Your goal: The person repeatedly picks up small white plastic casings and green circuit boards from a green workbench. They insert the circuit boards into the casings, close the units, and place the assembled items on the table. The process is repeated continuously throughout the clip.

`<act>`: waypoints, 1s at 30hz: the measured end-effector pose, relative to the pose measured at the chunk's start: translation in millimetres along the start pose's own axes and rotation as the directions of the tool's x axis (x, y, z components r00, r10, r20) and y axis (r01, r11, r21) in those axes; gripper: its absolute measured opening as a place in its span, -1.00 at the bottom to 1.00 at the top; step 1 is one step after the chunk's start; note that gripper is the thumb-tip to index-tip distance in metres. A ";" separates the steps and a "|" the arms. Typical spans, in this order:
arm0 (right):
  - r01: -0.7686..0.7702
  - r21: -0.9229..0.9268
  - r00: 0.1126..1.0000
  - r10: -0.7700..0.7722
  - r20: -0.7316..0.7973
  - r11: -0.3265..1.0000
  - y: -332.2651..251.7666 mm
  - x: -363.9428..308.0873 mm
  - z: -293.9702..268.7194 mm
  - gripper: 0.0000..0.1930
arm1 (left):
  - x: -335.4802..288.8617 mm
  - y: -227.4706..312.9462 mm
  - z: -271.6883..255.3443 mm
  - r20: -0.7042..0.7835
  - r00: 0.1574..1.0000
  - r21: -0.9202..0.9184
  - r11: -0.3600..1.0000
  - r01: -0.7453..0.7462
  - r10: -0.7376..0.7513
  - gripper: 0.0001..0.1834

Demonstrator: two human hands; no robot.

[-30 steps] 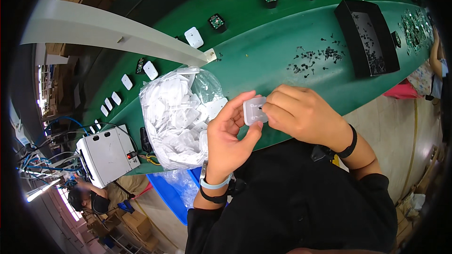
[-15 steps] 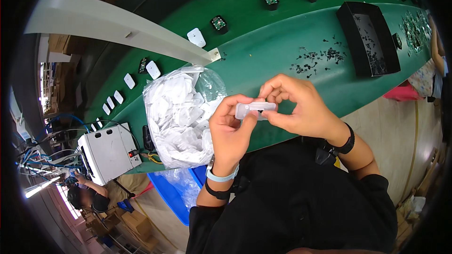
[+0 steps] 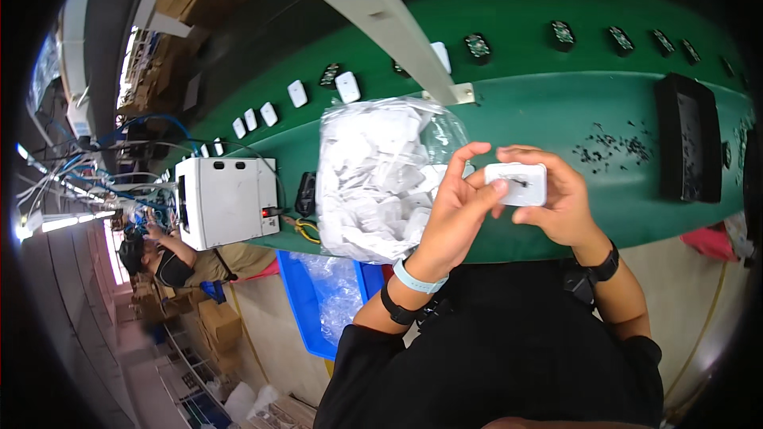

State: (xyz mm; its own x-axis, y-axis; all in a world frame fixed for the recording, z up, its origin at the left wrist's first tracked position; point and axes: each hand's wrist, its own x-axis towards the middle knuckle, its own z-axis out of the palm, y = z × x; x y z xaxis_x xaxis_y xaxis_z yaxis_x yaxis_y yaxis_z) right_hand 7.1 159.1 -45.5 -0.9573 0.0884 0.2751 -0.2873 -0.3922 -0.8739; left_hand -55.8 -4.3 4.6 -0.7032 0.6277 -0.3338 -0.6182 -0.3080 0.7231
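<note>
A white plastic cover with rounded corners is held up in front of me, over the near edge of the green bench. A small dark part lies in its hollow. My right hand grips the cover from the right, thumb along the lower edge and fingers behind. The thumb of my left hand presses on the cover's left side, with its index finger lifted away. Close by on the left, a clear plastic bag bulges with white covers. Small black parts lie scattered on the bench to the right.
A black open box stands at the right. Circuit boards in black housings and white covers line the green belt behind. A beige post rises from the bench. Left are a white machine, yellow-handled pliers, a blue bin and a person.
My view has swung left, shifting the scene rightward. The cover has been tilted from nearly edge-on to show its hollow inner side. My left index finger has come off it.
</note>
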 end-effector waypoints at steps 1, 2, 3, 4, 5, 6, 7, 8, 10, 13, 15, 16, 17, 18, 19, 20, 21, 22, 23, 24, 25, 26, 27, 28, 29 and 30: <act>0.034 -0.059 0.999 -0.034 0.006 0.998 -0.3 0.9 -2.7 -0.27 | 1.3 8.6 -5.2 -0.039 0.986 0.197 0.969 -0.152 0.162 -0.60; 0.005 -0.020 1.000 -0.005 -0.018 1.000 -1.5 -0.3 -7.4 -0.25 | 6.2 17.5 -16.5 -0.036 0.948 0.382 0.881 -0.280 0.317 -0.61; -0.022 0.019 0.999 0.023 -0.047 1.000 -3.8 -1.5 -12.2 -0.23 | 13.2 29.6 -30.7 -0.001 0.889 0.550 0.743 -0.382 0.457 -0.61; -0.045 0.054 0.995 0.050 -0.084 0.998 -6.9 -3.7 -16.8 -0.21 | 28.0 56.8 -54.1 -0.001 0.858 0.664 0.642 -0.383 0.513 -0.66; -0.037 0.025 0.992 0.040 -0.119 0.999 -9.3 -4.8 -18.1 -0.17 | 48.3 87.8 -89.3 0.032 0.786 0.850 0.398 -0.347 0.617 -0.70; -0.047 0.073 0.990 0.056 -0.128 0.996 -12.2 -6.0 -18.4 -0.17 | 69.8 117.6 -134.0 0.085 0.717 0.857 0.317 -0.407 0.692 -0.76; -0.056 0.118 0.988 0.072 -0.138 0.991 -14.6 -8.0 -20.0 -0.16 | 88.2 148.4 -178.8 -0.041 0.713 0.915 0.313 -0.255 0.700 -0.77; -0.064 0.153 0.984 0.088 -0.156 0.986 -16.0 -10.4 -21.9 -0.15 | 110.6 173.2 -213.7 -0.194 0.694 0.931 0.354 -0.094 0.694 -0.66; -0.082 0.157 0.979 0.109 -0.173 0.984 -17.0 -14.0 -21.7 -0.12 | 138.9 209.7 -273.2 -0.268 0.702 0.939 0.015 0.345 0.660 -0.48; -0.091 0.161 0.962 0.128 -0.241 0.983 -17.4 -23.1 -24.8 -0.10 | 192.3 221.3 -304.0 -0.327 0.761 0.888 -0.093 0.450 0.560 -0.36; -0.078 0.141 0.953 0.116 -0.280 0.987 -18.2 -27.5 -25.3 -0.09 | 216.4 221.5 -289.3 -0.501 0.785 0.842 -0.002 0.539 0.363 -0.37; -0.070 0.140 0.948 0.110 -0.300 0.988 -19.2 -29.4 -25.2 -0.08 | 227.7 218.2 -276.7 -0.570 0.783 0.812 0.028 0.582 0.247 -0.38; -0.067 0.147 0.947 0.110 -0.303 0.987 -21.0 -30.7 -24.3 -0.07 | 229.5 214.2 -290.1 -0.552 0.794 0.831 0.092 0.548 0.256 -0.42; -0.065 0.155 0.946 0.110 -0.305 0.986 -22.4 -31.8 -23.5 -0.06 | 231.9 215.8 -302.9 -0.560 0.789 0.825 0.086 0.558 0.252 -0.45; -0.065 0.163 0.944 0.114 -0.310 0.985 -23.2 -31.9 -23.6 -0.05 | 237.8 216.0 -309.1 -0.565 0.789 0.822 0.080 0.564 0.240 -0.48; -0.062 0.171 0.944 0.114 -0.311 0.983 -23.6 -31.4 -23.5 -0.04 | 241.5 218.0 -311.8 -0.569 0.788 0.819 0.073 0.570 0.234 -0.51; -0.060 0.182 0.944 0.115 -0.310 0.982 -24.0 -31.1 -23.7 -0.03 | 242.9 218.8 -315.1 -0.555 0.773 0.829 0.129 0.544 0.308 -0.56; -0.070 0.198 0.942 0.130 -0.309 0.978 -23.6 -30.5 -24.0 -0.02 | 239.3 224.9 -320.2 -0.494 0.782 0.856 0.057 0.513 0.380 -0.55; -0.081 0.215 0.940 0.146 -0.309 0.973 -23.4 -30.9 -24.1 -0.02 | 233.0 234.2 -325.3 -0.427 0.787 0.874 -0.019 0.485 0.446 -0.53; -0.094 0.235 0.939 0.165 -0.303 0.967 -23.5 -30.8 -24.0 -0.01 | 222.8 243.1 -331.3 -0.357 0.785 0.882 -0.096 0.462 0.506 -0.51; -0.100 0.247 0.945 0.170 -0.281 0.964 -23.0 -30.0 -24.3 -0.01 | 207.7 251.7 -339.3 -0.299 0.750 0.938 0.035 0.346 0.590 -0.49; -0.102 0.252 0.947 0.171 -0.271 0.962 -22.3 -29.8 -23.7 -0.02 | 195.4 252.1 -327.9 -0.243 0.705 0.970 0.146 0.196 0.667 -0.44; -0.106 0.261 0.951 0.175 -0.257 0.960 -21.3 -28.7 -22.9 -0.03 | 176.6 250.1 -317.8 -0.236 0.682 0.965 0.250 0.079 0.693 -0.43; -0.096 0.268 0.949 0.169 -0.265 0.959 -20.9 -29.1 -22.9 -0.05 | 155.4 248.0 -270.2 -0.219 0.668 0.938 0.341 -0.056 0.711 -0.41; -0.087 0.281 0.949 0.166 -0.268 0.956 -21.8 -29.2 -22.8 -0.07 | 133.9 249.0 -239.0 -0.219 0.699 0.894 0.427 -0.136 0.681 -0.43; -0.078 0.290 0.947 0.162 -0.278 0.954 -23.5 -30.7 -23.1 -0.09 | 114.3 245.4 -210.3 -0.213 0.734 0.831 0.514 -0.211 0.645 -0.44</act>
State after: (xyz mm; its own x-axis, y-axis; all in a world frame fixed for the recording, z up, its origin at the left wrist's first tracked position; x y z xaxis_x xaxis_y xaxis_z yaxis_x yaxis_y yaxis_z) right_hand 42.6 186.7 -42.7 -0.9615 0.2747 0.0070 -0.1901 -0.6464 -0.7389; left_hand -361.8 -158.5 16.7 -0.9896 0.1102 0.0924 0.1220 0.3037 0.9449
